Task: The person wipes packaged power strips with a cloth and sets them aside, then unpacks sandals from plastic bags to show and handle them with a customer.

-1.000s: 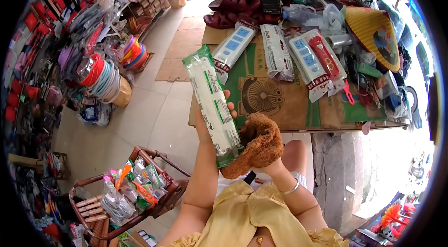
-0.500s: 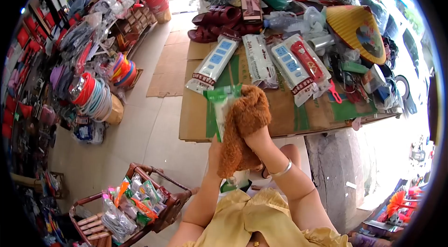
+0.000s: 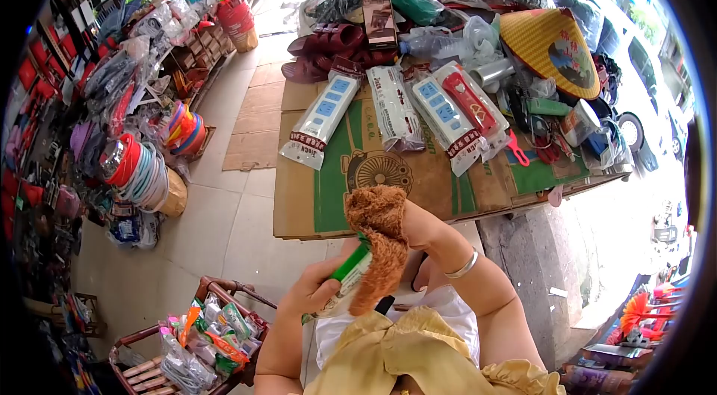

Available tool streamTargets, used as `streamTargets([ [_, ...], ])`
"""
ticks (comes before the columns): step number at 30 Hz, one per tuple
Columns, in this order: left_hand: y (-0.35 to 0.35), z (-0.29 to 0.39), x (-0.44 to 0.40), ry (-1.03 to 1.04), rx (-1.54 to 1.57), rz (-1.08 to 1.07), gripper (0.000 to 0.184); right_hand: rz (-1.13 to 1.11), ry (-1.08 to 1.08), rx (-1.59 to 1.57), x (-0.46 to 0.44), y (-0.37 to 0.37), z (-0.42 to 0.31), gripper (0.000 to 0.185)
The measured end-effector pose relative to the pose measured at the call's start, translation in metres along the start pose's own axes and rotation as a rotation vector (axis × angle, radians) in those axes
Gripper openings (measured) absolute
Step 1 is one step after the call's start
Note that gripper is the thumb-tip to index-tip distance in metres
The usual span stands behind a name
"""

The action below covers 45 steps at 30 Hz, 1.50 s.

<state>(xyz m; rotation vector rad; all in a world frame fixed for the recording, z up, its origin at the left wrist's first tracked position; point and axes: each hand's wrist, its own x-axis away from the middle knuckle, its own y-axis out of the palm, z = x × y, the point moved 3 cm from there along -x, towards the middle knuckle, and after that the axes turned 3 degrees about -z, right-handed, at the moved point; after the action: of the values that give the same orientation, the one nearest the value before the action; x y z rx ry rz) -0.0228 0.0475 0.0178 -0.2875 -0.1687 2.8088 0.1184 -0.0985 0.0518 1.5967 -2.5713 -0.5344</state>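
Note:
My left hand point(image 3: 317, 286) is closed around a green-and-white package point(image 3: 349, 273), low in front of my lap. A fluffy brown cloth point(image 3: 379, 237) bunches over my right hand point(image 3: 420, 228), whose fingers it hides. The cloth's lower end hangs against the package and covers part of it. Just beyond is the cardboard-covered table point(image 3: 314, 204). On it lie a bagged power strip point(image 3: 328, 113), a white bagged item point(image 3: 394, 109) and another bagged power strip point(image 3: 449, 113) beside a red one point(image 3: 470, 100).
Dark red sandals point(image 3: 328, 44), a boxed item point(image 3: 379, 20) and a yellow conical hat point(image 3: 551, 48) sit farther back on the table. At lower left stands a wooden chair point(image 3: 211, 287) full of packaged goods. Stacked buckets point(image 3: 123, 158) and crowded shelves line the left side.
Both hands have drawn down toward my lap with the package and cloth. The package now tilts and shows more of its side below the cloth. The view has shifted slightly.

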Motion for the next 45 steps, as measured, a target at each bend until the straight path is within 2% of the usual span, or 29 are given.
streamTargets([
  [1,0.001,0.000,0.001,0.002,-0.004,-0.045,0.047,-0.002,-0.001,0.001,0.000,-0.003,0.006,0.024],
  [3,0.002,-0.010,0.005,-0.033,0.045,-0.067,0.047,0.031,0.144,-0.257,0.000,-0.005,0.013,0.027],
  [7,-0.001,-0.010,0.007,-0.058,0.092,0.042,0.046,0.152,0.118,-0.343,0.005,-0.013,0.004,0.030],
  [8,-0.002,-0.008,0.004,-0.062,0.100,0.090,0.046,0.083,-0.057,0.069,0.005,-0.019,0.002,0.031],
  [10,-0.004,-0.007,0.002,-0.087,0.039,0.045,0.046,-0.117,-0.441,0.566,0.005,-0.007,-0.008,0.033],
  [11,-0.004,-0.007,0.001,-0.113,-0.025,-0.006,0.046,-0.116,-0.442,0.567,0.007,-0.006,-0.007,0.033],
  [13,0.001,0.001,-0.006,-0.065,-0.041,0.003,0.045,-0.052,-0.268,0.338,0.011,-0.008,0.001,0.034],
  [14,0.003,0.002,-0.007,-0.084,-0.031,-0.022,0.045,0.038,-0.132,-0.071,0.010,-0.012,0.014,0.036],
  [15,0.005,0.003,-0.006,-0.108,-0.021,-0.047,0.044,0.035,-0.130,-0.072,0.010,-0.009,0.010,0.036],
  [17,0.005,-0.003,-0.006,-0.104,0.008,-0.005,0.042,0.401,0.061,-0.516,0.013,-0.014,0.007,0.037],
  [18,0.002,-0.013,-0.007,-0.155,0.140,0.152,0.040,0.407,0.005,-0.501,0.012,-0.020,0.003,0.038],
  [19,0.000,-0.021,-0.006,-0.203,0.275,0.308,0.038,0.575,-0.066,-0.462,0.006,-0.028,0.002,0.037],
  [21,-0.006,-0.020,-0.016,-0.147,0.570,0.516,0.056,0.364,-0.122,-0.661,0.014,-0.024,-0.016,0.050],
  [22,-0.008,-0.017,-0.022,-0.137,0.624,0.586,0.059,0.163,-0.319,-0.540,0.014,-0.018,-0.025,0.056],
  [23,-0.010,-0.015,-0.028,-0.126,0.678,0.660,0.061,0.160,-0.304,-0.544,0.010,-0.016,-0.022,0.056],
  [25,-0.012,-0.021,-0.047,-0.023,0.562,0.734,0.056,0.258,-0.322,0.547,0.001,-0.006,-0.015,0.061],
  [26,-0.009,-0.025,-0.059,0.042,0.292,0.899,0.052,0.071,-0.279,0.374,0.005,0.002,0.013,0.057],
  [27,-0.012,-0.015,-0.070,0.077,0.151,0.978,0.051,0.235,-0.454,0.918,-0.006,0.029,0.008,0.067],
  [28,-0.014,-0.004,-0.081,0.102,0.007,1.064,0.049,0.136,-0.432,1.065,-0.006,0.041,0.001,0.071],
  [29,-0.017,0.028,-0.091,0.140,0.466,1.004,0.047,0.033,-0.412,1.213,-0.008,0.049,-0.005,0.076],
  [30,-0.022,0.045,-0.100,0.181,0.918,0.908,0.044,0.015,-0.415,1.205,-0.006,0.054,-0.004,0.076],
  [32,-0.051,0.034,-0.097,0.200,0.826,0.922,0.044,0.132,-0.349,1.151,0.006,0.061,0.004,0.077],
  [33,-0.064,0.031,-0.095,0.214,0.737,0.913,0.044,0.114,-0.352,1.144,0.013,0.062,0.013,0.077],
  [35,-0.074,0.039,-0.091,0.189,0.802,0.946,0.043,0.094,-0.254,0.854,0.025,0.056,0.042,0.070],
  [37,-0.081,0.040,-0.090,0.212,0.910,1.004,0.043,0.150,-0.252,0.817,0.026,0.061,0.050,0.065],
  [39,-0.081,0.042,-0.092,0.227,0.922,1.079,0.045,0.327,-0.254,0.006,0.024,0.060,0.050,0.058],
  [41,-0.078,0.038,-0.093,0.272,1.024,1.182,0.046,0.413,-0.253,-0.396,0.020,0.054,0.055,0.054],
  [43,-0.071,0.024,-0.093,0.264,0.981,1.183,0.047,0.424,-0.464,1.613,0.010,0.063,0.045,0.049],
  [45,-0.066,0.015,-0.094,0.371,0.982,1.193,0.047,0.443,-0.636,1.505,-0.001,0.071,0.040,0.046],
])
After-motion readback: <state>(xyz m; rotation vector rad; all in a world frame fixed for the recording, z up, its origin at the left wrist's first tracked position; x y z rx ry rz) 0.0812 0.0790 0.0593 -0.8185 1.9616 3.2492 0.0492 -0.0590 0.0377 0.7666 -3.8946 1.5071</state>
